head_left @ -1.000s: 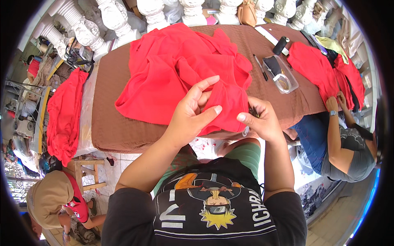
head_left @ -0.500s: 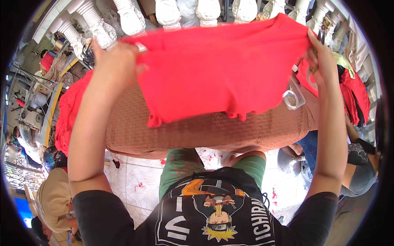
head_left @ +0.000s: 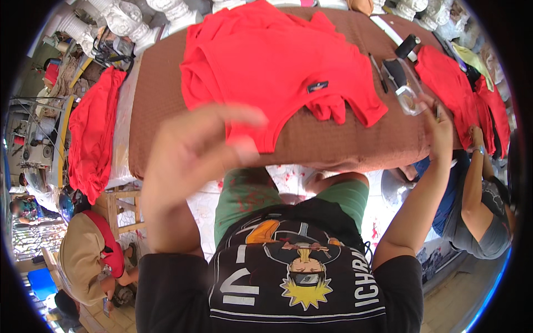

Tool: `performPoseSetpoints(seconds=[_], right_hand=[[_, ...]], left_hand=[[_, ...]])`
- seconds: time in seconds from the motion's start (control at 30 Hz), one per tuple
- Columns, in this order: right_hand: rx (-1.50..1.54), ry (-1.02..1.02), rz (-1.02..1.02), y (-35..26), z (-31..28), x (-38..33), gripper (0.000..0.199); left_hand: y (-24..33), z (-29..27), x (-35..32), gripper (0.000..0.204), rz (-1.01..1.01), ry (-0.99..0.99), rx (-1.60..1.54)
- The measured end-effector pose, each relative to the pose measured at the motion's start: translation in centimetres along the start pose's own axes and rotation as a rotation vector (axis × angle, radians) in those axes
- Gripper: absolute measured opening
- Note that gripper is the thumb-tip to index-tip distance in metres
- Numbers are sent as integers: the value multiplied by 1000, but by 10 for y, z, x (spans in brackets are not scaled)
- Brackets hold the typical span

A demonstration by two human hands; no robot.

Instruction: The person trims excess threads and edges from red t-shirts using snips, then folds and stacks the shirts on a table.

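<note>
A red garment [head_left: 266, 66] with a small dark label lies spread on the brown-covered table [head_left: 158, 111]. One narrow end of it hangs toward the front edge. My left hand [head_left: 191, 147], blurred by motion, is over its near left part, with thumb and forefinger apart and nothing visible between them. At the table's right side my right hand [head_left: 438, 133] has its fingers bent round a small slim thing that I cannot make out. It is just beside a clear plastic box [head_left: 412, 105] with ring-shaped items inside.
A black pen [head_left: 378, 72], a black spool [head_left: 408, 46] and a white strip [head_left: 391, 36] lie beyond the box. Red garments [head_left: 444, 77] lie on the right, where a co-worker's hand [head_left: 476, 136] touches them. More red cloth [head_left: 94, 139] is at left. White balusters [head_left: 125, 22] line the back.
The red garment has come down from between my raised hands onto the table. My left hand has let go and moved nearer; my right hand has lowered beside the plastic box.
</note>
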State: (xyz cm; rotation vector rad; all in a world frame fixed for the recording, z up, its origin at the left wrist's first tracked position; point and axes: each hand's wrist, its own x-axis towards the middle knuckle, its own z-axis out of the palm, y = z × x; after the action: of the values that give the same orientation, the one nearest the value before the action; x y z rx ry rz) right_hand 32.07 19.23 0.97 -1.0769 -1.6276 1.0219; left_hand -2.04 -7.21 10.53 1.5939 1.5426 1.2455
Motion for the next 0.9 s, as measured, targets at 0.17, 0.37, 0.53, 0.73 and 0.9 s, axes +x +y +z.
performPoseSetpoints(seconds=[0.17,0.37,0.53,0.73,0.9], right_hand=[[-67,-187,-28,-36,42,-21,23],[-95,-584,-81,-27,139,-65,20],[-164,-735,-14,-27,184,-90,27],[-96,-770,136,-22,196,-95,39],[-88,-757,107,-24,196,-98,40]], left_hand=[[-78,-2,6,31,-163,342,466],[-128,21,-15,35,-482,222,660],[-136,38,-18,28,-173,368,686],[-124,55,-17,23,-308,317,-134],[-117,57,-18,32,-283,286,-110]])
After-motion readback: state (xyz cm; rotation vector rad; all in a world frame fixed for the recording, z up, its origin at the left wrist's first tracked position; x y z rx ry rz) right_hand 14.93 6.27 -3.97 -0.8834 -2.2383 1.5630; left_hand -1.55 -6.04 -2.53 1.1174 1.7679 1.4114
